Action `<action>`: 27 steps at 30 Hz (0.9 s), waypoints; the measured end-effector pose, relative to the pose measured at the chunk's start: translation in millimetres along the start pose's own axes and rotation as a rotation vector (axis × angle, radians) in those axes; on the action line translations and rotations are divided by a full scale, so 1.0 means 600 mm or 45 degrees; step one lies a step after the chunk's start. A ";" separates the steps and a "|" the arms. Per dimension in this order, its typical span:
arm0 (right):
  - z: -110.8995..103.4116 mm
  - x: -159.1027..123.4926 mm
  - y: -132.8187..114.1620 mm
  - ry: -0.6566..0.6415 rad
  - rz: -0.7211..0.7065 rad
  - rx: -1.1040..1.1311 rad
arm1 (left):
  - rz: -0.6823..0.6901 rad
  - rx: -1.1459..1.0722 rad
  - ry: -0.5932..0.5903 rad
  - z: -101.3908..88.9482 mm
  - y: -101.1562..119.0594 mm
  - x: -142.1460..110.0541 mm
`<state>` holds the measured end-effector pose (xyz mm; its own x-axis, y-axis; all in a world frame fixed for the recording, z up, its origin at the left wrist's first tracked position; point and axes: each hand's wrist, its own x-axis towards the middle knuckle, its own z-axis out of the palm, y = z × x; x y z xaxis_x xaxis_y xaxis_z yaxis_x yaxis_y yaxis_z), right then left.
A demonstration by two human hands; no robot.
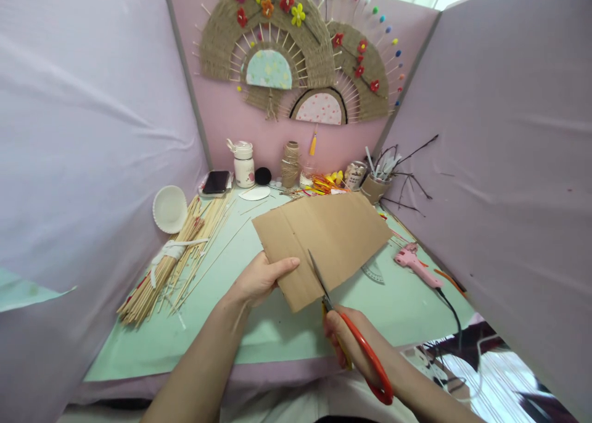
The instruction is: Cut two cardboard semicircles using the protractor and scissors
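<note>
A flat brown piece of cardboard (337,238) is held up over the table, tilted, with a crease line across its left part. My left hand (261,278) grips its lower left edge, thumb on top and fingers hidden beneath. My right hand (346,333) is closed around the red handles of a pair of scissors (372,361). One blade lies over the cardboard's near edge and points away from me; the other blade is mostly hidden beneath. Under the cardboard's right side a clear protractor (373,273) partly shows.
Bundled thin sticks (160,275) lie at the left near a white bowl (169,209). A pink glue gun (419,266) with its cord rests at the right. Along the back stand a phone (216,182), a white bottle (243,167), a twine spool (290,164) and a pot of twigs (375,187). Woven fans (217,47) hang behind.
</note>
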<state>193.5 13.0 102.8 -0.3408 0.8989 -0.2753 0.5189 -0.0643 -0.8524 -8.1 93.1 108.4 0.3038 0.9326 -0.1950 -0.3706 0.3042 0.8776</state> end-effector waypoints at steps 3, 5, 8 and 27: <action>0.005 0.000 -0.007 0.050 0.083 0.057 | 0.009 -0.013 0.004 0.000 -0.002 0.000; 0.007 0.000 -0.012 0.088 0.104 0.088 | 0.019 -0.030 0.010 0.000 -0.003 0.000; 0.009 0.001 -0.014 0.115 0.118 0.096 | 0.036 -0.044 0.017 0.000 -0.003 0.002; 0.001 0.016 -0.016 0.005 -0.018 -0.003 | 0.008 -0.017 -0.064 -0.009 -0.005 -0.001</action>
<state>184.6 21.9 107.9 -0.3449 0.9014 -0.2617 0.5161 -0.0507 -0.8550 -11.7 93.0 103.8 0.3449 0.9236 -0.1672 -0.3840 0.3014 0.8727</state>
